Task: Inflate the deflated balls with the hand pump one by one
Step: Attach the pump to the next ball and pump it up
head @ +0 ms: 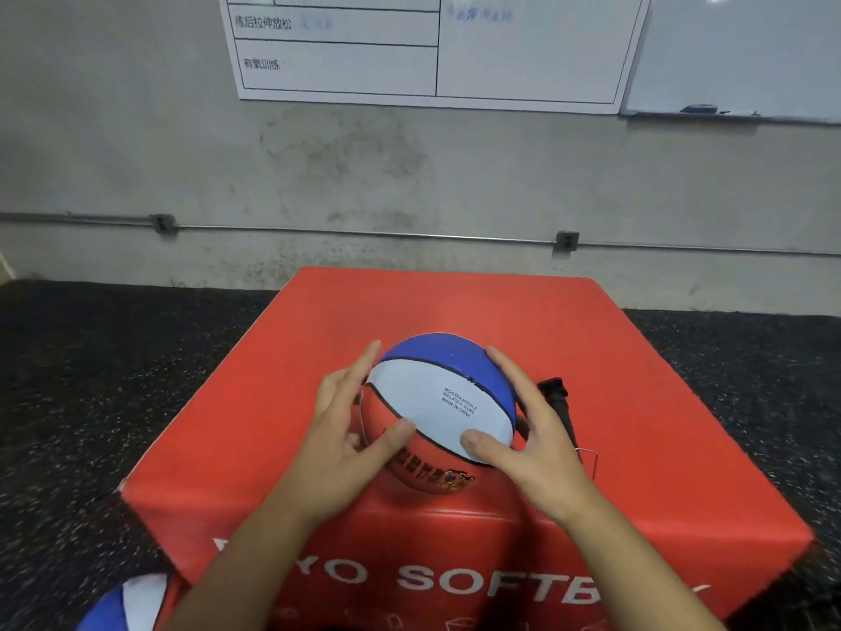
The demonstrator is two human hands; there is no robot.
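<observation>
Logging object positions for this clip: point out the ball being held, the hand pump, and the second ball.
held ball (439, 403): head view, white panel.
hand pump (559, 396): head view, black upper body.
second ball (125, 605): head view, blue-white side at bottom-left.

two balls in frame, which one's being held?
The ball on top of the red box, held between the left hand and right hand. The other ball lies untouched, bottom left beside the box.
</observation>
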